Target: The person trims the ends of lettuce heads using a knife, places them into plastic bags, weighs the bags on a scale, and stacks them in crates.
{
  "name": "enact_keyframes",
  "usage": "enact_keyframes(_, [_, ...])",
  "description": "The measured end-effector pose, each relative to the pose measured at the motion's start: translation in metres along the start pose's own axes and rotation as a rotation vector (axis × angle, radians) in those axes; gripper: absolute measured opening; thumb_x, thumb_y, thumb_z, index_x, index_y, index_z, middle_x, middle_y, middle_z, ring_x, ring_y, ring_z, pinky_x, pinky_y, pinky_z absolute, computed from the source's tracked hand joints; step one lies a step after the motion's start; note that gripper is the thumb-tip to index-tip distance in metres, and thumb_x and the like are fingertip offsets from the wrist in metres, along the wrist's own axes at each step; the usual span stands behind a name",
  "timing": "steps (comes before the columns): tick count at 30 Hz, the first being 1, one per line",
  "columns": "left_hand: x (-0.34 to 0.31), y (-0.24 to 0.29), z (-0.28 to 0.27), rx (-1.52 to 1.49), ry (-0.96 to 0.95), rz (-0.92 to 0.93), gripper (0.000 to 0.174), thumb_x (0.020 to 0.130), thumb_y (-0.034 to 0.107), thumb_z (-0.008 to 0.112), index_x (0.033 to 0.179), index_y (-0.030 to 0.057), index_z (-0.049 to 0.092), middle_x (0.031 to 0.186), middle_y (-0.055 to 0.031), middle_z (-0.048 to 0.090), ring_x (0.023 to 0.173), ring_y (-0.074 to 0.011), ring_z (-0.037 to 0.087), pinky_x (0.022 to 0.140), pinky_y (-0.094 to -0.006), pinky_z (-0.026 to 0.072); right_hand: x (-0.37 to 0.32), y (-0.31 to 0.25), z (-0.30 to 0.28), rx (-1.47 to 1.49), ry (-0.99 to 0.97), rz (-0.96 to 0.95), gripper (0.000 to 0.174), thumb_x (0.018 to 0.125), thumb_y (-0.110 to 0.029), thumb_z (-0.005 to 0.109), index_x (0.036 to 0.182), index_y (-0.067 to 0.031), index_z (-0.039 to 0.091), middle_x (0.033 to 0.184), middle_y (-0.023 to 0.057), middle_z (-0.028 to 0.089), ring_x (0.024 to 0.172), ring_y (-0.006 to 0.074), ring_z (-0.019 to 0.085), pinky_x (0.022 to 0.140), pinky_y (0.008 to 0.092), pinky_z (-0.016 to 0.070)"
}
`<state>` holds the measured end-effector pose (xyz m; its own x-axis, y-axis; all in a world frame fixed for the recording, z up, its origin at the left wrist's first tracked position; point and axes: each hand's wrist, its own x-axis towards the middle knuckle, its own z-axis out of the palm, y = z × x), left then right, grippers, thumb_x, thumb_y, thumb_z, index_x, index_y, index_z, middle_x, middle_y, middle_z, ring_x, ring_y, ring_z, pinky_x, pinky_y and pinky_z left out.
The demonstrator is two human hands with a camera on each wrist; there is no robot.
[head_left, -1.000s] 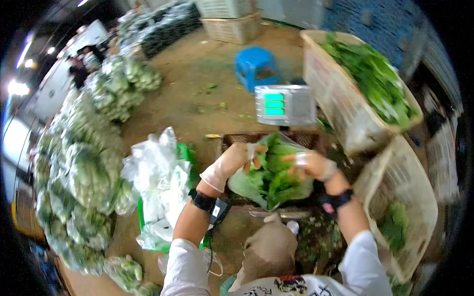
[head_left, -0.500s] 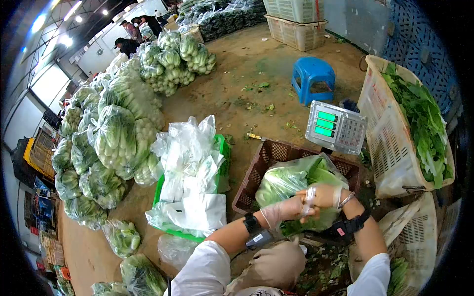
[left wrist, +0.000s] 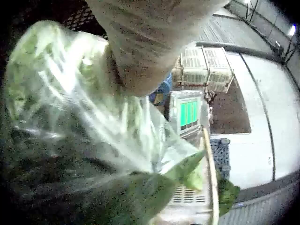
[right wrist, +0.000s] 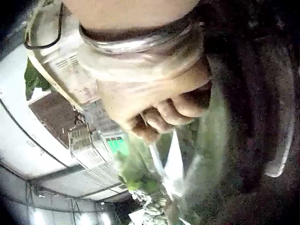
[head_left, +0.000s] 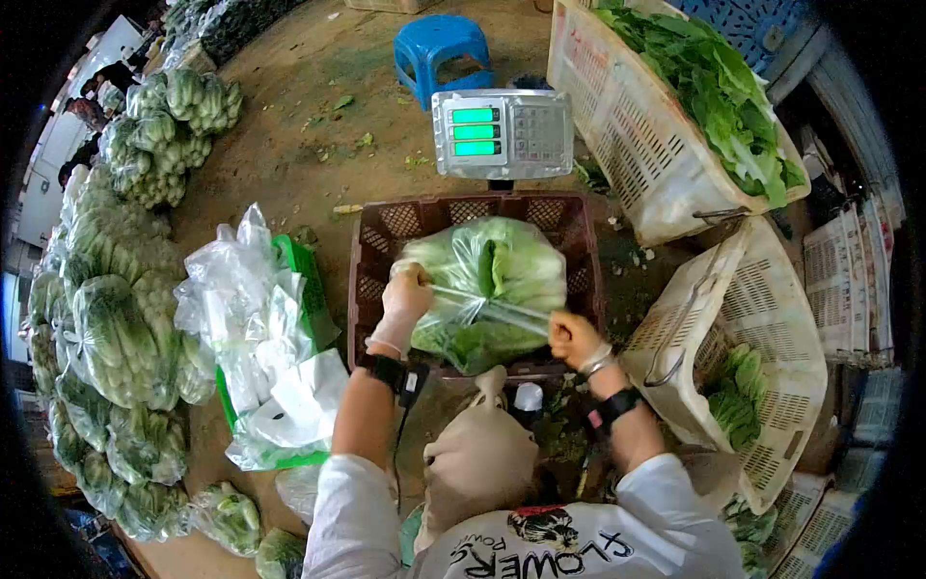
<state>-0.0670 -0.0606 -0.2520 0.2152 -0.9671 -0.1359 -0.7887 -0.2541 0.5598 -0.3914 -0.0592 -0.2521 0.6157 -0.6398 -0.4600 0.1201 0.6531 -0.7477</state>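
Observation:
A clear plastic bag (head_left: 526, 256) full of leafy green vegetables sits in a brown plastic crate (head_left: 588, 241). My gloved left hand (head_left: 407, 297) grips one stretched end of the bag's plastic at its left side. On the other side, my right hand (head_left: 575, 338) has its fingers curled round the other end, pulled taut. The stretched plastic meets in a gathered point on top of the bag. In the right wrist view, the fingers (right wrist: 171, 112) are folded over a white strip of plastic. The left wrist view has the bag (left wrist: 89, 122) close beside the gloved hand (left wrist: 145, 47).
A scale display (head_left: 502, 133) with green digits stands behind the crate, a blue stool (head_left: 444, 48) beyond. Loose bags (head_left: 256, 309) lie in a green tray (head_left: 309, 289) at left, near piled bagged vegetables (head_left: 116, 338). White crates (head_left: 627, 135) with greens stand at right.
My hands were over the open bag of greens, then came together at its gathered top. Now they are apart, drawing the plastic ends left and right. The head view has shifted.

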Motion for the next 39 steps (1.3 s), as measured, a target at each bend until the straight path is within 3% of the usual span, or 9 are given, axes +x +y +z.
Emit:
enact_keyframes(7, [0.007, 0.027, -0.006, -0.108, 0.152, -0.045, 0.023, 0.080, 0.025, 0.060, 0.088, 0.0033, 0.064, 0.078, -0.0203, 0.062, 0.076, -0.0368, 0.059, 0.068, -0.0400, 0.0466, 0.018, 0.004, 0.031, 0.737, -0.059, -0.126, 0.038, 0.086, -0.039, 0.052, 0.062, -0.0102, 0.051, 0.046, -0.0066, 0.030, 0.039, 0.0066, 0.027, 0.038, 0.0216, 0.0221])
enact_keyframes(13, [-0.010, 0.059, 0.001, -0.753, -0.033, -0.169, 0.032, 0.086, 0.031, 0.058, 0.087, -0.0005, 0.065, 0.059, -0.0029, 0.057, 0.043, -0.0083, 0.046, 0.040, -0.0249, 0.0364, 0.010, -0.010, 0.078, 0.539, -0.587, 0.139, 0.034, 0.088, -0.037, 0.051, 0.074, -0.0059, 0.055, 0.047, -0.0049, 0.033, 0.040, 0.0056, 0.029, 0.037, 0.0219, 0.0226])
enact_keyframes(17, [-0.007, 0.016, 0.014, -1.247, -0.011, -0.582, 0.027, 0.092, 0.026, 0.050, 0.074, 0.0059, 0.053, 0.048, 0.0018, 0.039, 0.037, -0.0097, 0.031, 0.035, -0.0251, 0.0244, 0.023, -0.005, 0.065, 0.957, -0.411, -0.253, 0.033, 0.089, -0.032, 0.048, 0.067, -0.0075, 0.056, 0.043, -0.0059, 0.027, 0.035, 0.0058, 0.025, 0.033, 0.0216, 0.0193])
enact_keyframes(20, [-0.012, 0.010, 0.037, -1.481, 0.002, -0.499, 0.022, 0.088, 0.025, 0.057, 0.079, 0.0044, 0.057, 0.055, -0.0011, 0.049, 0.040, -0.0094, 0.038, 0.037, -0.0227, 0.0306, 0.012, 0.014, 0.063, 1.188, -0.015, -0.343, 0.026, 0.086, -0.027, 0.050, 0.074, -0.0062, 0.060, 0.041, -0.0063, 0.033, 0.035, 0.0048, 0.027, 0.033, 0.0197, 0.0215])
enact_keyframes(24, [-0.036, 0.059, -0.004, -1.120, -0.114, -0.056, 0.035, 0.080, 0.020, 0.066, 0.105, -0.0015, 0.055, 0.084, -0.0075, 0.063, 0.062, -0.0112, 0.058, 0.054, -0.0224, 0.0471, 0.013, -0.039, 0.107, 0.765, 0.242, -0.415, 0.029, 0.084, -0.017, 0.049, 0.109, -0.0046, 0.059, 0.075, 0.0037, 0.064, 0.048, 0.0127, 0.049, 0.043, 0.0250, 0.0401])
enact_keyframes(26, [-0.034, 0.074, -0.005, -1.182, -0.198, 0.031, 0.043, 0.075, 0.016, 0.071, 0.110, -0.0012, 0.053, 0.085, -0.0071, 0.063, 0.068, -0.0112, 0.058, 0.058, -0.0230, 0.0481, 0.033, -0.038, 0.101, -0.865, 0.306, -0.883, 0.031, 0.083, -0.013, 0.051, 0.112, -0.0072, 0.058, 0.093, 0.0105, 0.064, 0.059, 0.0204, 0.059, 0.052, 0.0316, 0.0476])
enact_keyframes(29, [-0.026, 0.078, -0.008, -1.190, -0.355, 0.120, 0.071, 0.063, 0.013, 0.081, 0.123, 0.0007, 0.044, 0.092, -0.0071, 0.062, 0.077, -0.0121, 0.059, 0.065, -0.0251, 0.0496, 0.054, -0.054, 0.095, -1.393, 0.233, -1.210, 0.036, 0.081, -0.013, 0.054, 0.116, -0.0125, 0.056, 0.097, 0.0100, 0.064, 0.065, 0.0238, 0.062, 0.057, 0.0343, 0.0498])
enact_keyframes(34, [-0.027, 0.075, -0.011, -1.229, -0.398, 0.152, 0.092, 0.058, 0.017, 0.082, 0.133, 0.0037, 0.032, 0.095, -0.0059, 0.061, 0.076, -0.0123, 0.058, 0.062, -0.0236, 0.0497, 0.043, -0.067, 0.103, -1.450, 0.150, -1.140, 0.045, 0.076, -0.011, 0.061, 0.119, -0.0193, 0.056, 0.111, 0.0056, 0.061, 0.075, 0.0254, 0.062, 0.062, 0.0318, 0.0510])
enact_keyframes(39, [-0.032, 0.071, -0.011, -1.215, -0.504, 0.094, 0.078, 0.066, 0.012, 0.079, 0.132, 0.0043, 0.037, 0.088, -0.0045, 0.061, 0.071, -0.0096, 0.056, 0.053, -0.0209, 0.0466, 0.055, -0.055, 0.106, -1.289, 0.228, -0.968, 0.030, 0.079, -0.022, 0.056, 0.109, -0.0205, 0.062, 0.081, 0.0082, 0.065, 0.065, 0.0259, 0.061, 0.057, 0.0350, 0.0493])
